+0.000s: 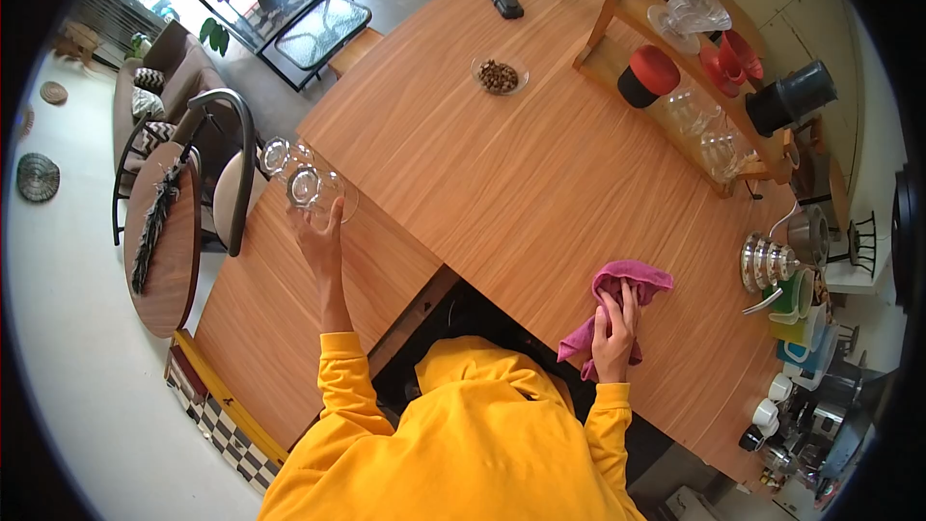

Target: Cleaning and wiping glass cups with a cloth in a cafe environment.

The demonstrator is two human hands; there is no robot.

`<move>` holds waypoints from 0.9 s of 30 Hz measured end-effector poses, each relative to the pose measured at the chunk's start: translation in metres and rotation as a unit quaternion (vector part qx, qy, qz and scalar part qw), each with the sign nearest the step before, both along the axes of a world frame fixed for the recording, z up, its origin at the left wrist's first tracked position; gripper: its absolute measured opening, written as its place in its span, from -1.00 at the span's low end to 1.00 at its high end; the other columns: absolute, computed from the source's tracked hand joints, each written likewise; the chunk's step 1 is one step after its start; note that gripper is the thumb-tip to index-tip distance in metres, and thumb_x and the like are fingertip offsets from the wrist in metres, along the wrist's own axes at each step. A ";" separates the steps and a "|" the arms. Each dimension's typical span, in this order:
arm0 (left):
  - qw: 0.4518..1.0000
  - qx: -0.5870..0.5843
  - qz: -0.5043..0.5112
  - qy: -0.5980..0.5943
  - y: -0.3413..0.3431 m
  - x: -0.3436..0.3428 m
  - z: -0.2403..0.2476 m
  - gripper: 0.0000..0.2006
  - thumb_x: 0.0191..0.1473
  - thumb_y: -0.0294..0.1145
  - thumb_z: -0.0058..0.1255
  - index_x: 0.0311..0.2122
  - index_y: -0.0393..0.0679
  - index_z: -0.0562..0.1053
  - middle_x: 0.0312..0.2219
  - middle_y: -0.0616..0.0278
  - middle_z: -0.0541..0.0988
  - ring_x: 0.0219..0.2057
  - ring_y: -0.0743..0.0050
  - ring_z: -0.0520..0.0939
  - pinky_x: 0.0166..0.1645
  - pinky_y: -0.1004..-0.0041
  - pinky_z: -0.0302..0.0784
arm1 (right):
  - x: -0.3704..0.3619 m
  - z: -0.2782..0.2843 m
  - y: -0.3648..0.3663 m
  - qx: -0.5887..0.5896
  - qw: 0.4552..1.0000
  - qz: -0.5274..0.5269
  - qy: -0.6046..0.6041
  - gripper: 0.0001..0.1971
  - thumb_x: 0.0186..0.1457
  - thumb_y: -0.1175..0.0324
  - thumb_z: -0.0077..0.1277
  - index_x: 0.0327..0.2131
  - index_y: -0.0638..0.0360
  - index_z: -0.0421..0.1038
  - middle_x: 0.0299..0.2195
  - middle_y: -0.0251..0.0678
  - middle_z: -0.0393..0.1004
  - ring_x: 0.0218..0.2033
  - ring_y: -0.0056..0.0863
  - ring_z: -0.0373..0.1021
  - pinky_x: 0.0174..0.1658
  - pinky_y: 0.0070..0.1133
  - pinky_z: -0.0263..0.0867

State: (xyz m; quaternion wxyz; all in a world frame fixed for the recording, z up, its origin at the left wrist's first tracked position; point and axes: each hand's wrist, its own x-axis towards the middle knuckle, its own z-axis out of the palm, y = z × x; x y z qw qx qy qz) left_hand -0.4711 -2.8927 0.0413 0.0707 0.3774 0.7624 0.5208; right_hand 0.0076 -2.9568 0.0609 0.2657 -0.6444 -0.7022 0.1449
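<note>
The person's left arm reaches forward and stretches out almost straight from the yellow left sleeve [343, 367], the bare forearm rising over the wooden table [434, 150] toward its left edge. At its end the left hand [318, 237] meets the near side of a clear glass [306, 187], the thumb standing up along the right side and the other fingers bent toward the left; whether they are clamped around the glass, one cannot tell. A second clear glass [276, 155] is just beyond, close to the table's edge. The right arm is held nearer the body, its yellow right sleeve [608, 410] ending at the wrist. The right hand [614, 340] lies palm down on a crumpled magenta cloth [648, 276] on the table, the fingers together and pointing forward, the thumb set apart on the left; whether they pinch a fold is unclear. Well beyond both hands is a clear dish [522, 84] of small brown pieces [498, 75].
</note>
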 end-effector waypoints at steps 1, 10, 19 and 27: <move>1.000 -0.009 0.010 0.015 0.000 -0.003 -0.004 -0.19 -0.03 -0.11 0.36 0.23 -0.25 0.20 0.14 -0.04 0.34 0.18 0.05 0.40 0.28 0.15 0.32 | 0.001 -0.001 0.000 -0.006 1.000 0.000 0.007 -0.73 0.23 0.34 -0.05 -0.04 0.14 0.50 0.25 -0.11 0.24 0.28 0.02 0.11 0.32 -0.11 -0.03; 0.999 -0.036 -0.001 0.005 0.005 -0.003 0.007 -0.15 -0.03 0.00 0.33 0.24 -0.21 0.18 0.13 -0.14 0.40 0.14 -0.09 0.45 0.21 0.14 0.39 | 0.006 -0.005 0.001 -0.015 1.000 0.009 0.009 -0.73 0.22 0.33 -0.04 -0.05 0.13 0.50 0.25 -0.11 0.24 0.29 0.03 0.09 0.32 -0.11 -0.05; 0.998 -0.062 -0.010 0.015 0.001 -0.014 0.002 -0.17 -0.02 -0.03 0.32 0.23 -0.23 0.17 0.10 -0.14 0.43 0.12 -0.16 0.47 0.19 0.13 0.42 | 0.010 -0.004 -0.001 -0.011 1.000 0.018 0.019 -0.73 0.22 0.33 -0.04 -0.04 0.13 0.50 0.24 -0.11 0.25 0.28 0.04 0.10 0.32 -0.11 -0.04; 0.999 -0.038 -0.008 0.013 -0.002 -0.013 0.001 -0.11 -0.05 -0.04 0.36 0.28 -0.16 0.13 0.13 -0.10 0.35 0.15 -0.05 0.42 0.20 0.17 0.40 | 0.010 -0.003 0.001 -0.013 0.999 0.029 0.024 -0.72 0.21 0.35 -0.04 -0.04 0.13 0.50 0.24 -0.11 0.24 0.28 0.04 0.10 0.31 -0.12 -0.02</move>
